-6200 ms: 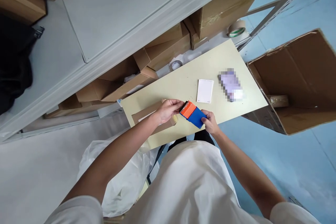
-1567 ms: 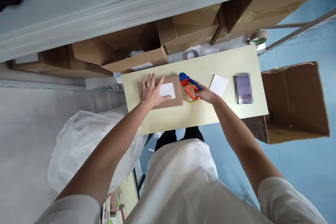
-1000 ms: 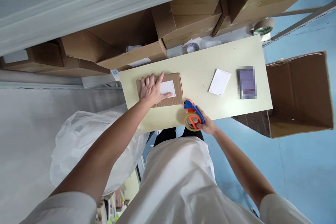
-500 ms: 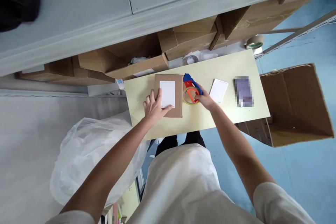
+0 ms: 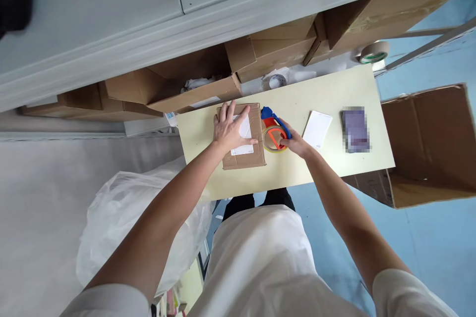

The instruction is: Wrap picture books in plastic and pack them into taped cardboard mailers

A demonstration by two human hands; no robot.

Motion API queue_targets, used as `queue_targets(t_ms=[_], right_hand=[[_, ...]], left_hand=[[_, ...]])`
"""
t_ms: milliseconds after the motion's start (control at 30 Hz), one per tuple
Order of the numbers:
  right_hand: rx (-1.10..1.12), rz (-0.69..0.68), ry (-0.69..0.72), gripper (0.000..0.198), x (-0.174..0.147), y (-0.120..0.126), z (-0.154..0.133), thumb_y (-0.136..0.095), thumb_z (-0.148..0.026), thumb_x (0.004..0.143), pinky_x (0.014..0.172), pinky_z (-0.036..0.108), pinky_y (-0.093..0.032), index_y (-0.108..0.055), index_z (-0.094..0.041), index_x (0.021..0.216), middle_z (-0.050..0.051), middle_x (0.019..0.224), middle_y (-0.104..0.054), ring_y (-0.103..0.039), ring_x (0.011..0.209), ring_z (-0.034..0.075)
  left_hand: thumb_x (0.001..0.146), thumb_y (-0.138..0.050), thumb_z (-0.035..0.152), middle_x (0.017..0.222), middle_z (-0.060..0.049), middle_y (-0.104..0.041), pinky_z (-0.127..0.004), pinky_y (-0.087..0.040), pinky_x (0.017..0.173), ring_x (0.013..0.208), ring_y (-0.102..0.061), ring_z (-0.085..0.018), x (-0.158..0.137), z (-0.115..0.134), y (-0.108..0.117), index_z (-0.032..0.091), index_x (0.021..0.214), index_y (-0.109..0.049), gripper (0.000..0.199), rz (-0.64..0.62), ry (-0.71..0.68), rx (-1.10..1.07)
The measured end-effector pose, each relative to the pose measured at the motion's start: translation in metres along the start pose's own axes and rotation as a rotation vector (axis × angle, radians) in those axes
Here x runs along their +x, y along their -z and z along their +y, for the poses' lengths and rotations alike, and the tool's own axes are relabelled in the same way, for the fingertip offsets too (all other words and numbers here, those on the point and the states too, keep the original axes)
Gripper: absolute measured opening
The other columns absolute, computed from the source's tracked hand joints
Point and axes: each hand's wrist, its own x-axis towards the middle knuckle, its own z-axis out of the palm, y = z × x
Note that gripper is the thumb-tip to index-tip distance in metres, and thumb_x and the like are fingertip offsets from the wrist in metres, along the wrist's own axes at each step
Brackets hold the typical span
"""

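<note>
A small cardboard box point(image 5: 243, 161) lies flat on the pale tabletop point(image 5: 290, 171), with a white label point(image 5: 241, 149) on its upper face. Spread across the box and partly over the label is my left hand point(image 5: 230, 130), its fingers stretched out. My right hand point(image 5: 293, 141) grips a blue, red and orange tape dispenser point(image 5: 275, 126) that carries a roll of tape. The dispenser's blue head is close to the box's right edge; whether it touches the box I cannot tell.
On the table's right side lie a white card point(image 5: 317, 129) and a blurred-out dark item point(image 5: 356, 130). Open cartons point(image 5: 208, 91) line the back, with tape rolls point(image 5: 277, 80) among them. A large open carton point(image 5: 431, 143) stands at right, a translucent plastic bag point(image 5: 130, 218) at left.
My left hand has slid up and rightward over the box, covering more of the label. My right hand keeps hold of the tape dispenser. The view has shifted slightly.
</note>
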Motion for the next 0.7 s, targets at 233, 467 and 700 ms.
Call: queue_targets(t_ms=[233,467,700], right_hand=[[-0.019,-0.029,-0.051,0.09,-0.097,-0.02,0.057,-0.057,-0.015,0.065,0.101,0.045,-0.041,-0.022,-0.029,0.146,0.004,0.134,-0.052,-0.052,0.118,0.027],[0.026,-0.002,-0.009,0.091,-0.155,-0.059,0.089,-0.06,-0.018,0.063,0.106,0.05,-0.035,-0.024,-0.034,0.144,0.002,0.147,-0.036,-0.043,0.128,0.028],[0.038,0.039,0.071,0.096,-0.143,-0.078,0.067,-0.064,-0.017,0.056,0.113,0.049,-0.023,-0.029,-0.037,0.143,-0.006,0.155,-0.017,-0.017,0.142,0.026]], left_hand=[[0.057,-0.063,0.074,0.157,-0.008,-0.001,-0.059,-0.025,0.103,0.138,0.001,-0.045,-0.001,0.004,0.004,0.033,0.148,-0.006,0.115,-0.019,0.019,0.028],[0.059,-0.061,0.075,0.156,-0.008,-0.001,-0.06,-0.027,0.101,0.138,0.0,-0.045,-0.001,0.002,0.0,0.033,0.148,-0.004,0.113,-0.009,0.007,0.02],[0.058,-0.061,0.074,0.154,-0.012,-0.006,-0.061,-0.028,0.099,0.135,-0.004,-0.048,-0.004,0.002,0.0,0.029,0.148,-0.006,0.114,0.022,0.062,-0.049]])
